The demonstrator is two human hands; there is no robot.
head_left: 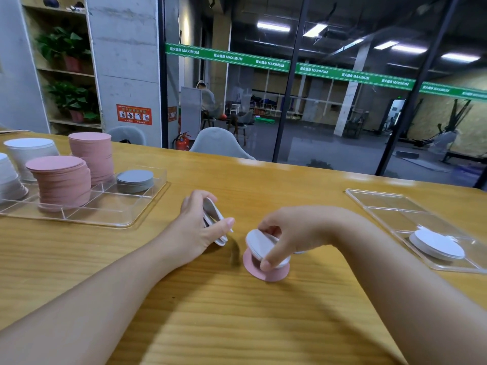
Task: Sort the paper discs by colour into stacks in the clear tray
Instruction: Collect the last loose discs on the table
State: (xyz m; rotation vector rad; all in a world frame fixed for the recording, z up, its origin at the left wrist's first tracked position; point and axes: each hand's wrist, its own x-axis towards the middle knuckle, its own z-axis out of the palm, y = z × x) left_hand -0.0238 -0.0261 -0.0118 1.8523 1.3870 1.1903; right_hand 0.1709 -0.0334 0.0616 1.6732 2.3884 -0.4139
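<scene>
The tabletop (263, 325) is smooth yellow wood with a fine straight grain. Near its left edge stands a clear tray (147, 204), rigid transparent plastic with rounded corners and thin dividers forming compartments. In the tray stand two tall pink stacks (63, 183) of thin, matte paper discs, slightly uneven at their edges, white stacks (29, 154) at the far left, and a low grey stack (135, 180) in the compartment at the tray's far right corner.

Near the right edge of the tabletop lies a second clear tray (382, 204), same material, holding a low white pile (436, 245) of round discs in its near compartment.

Mid-tabletop, the left hand (197, 225) grips a small bundle of white discs (213, 222) on edge, fingers and thumb curled around it. The right hand (292, 233) pinches a tilted group of white-faced discs (259, 243) between thumb and fingers, above a pink disc (253, 267) lying flat on the wood.
</scene>
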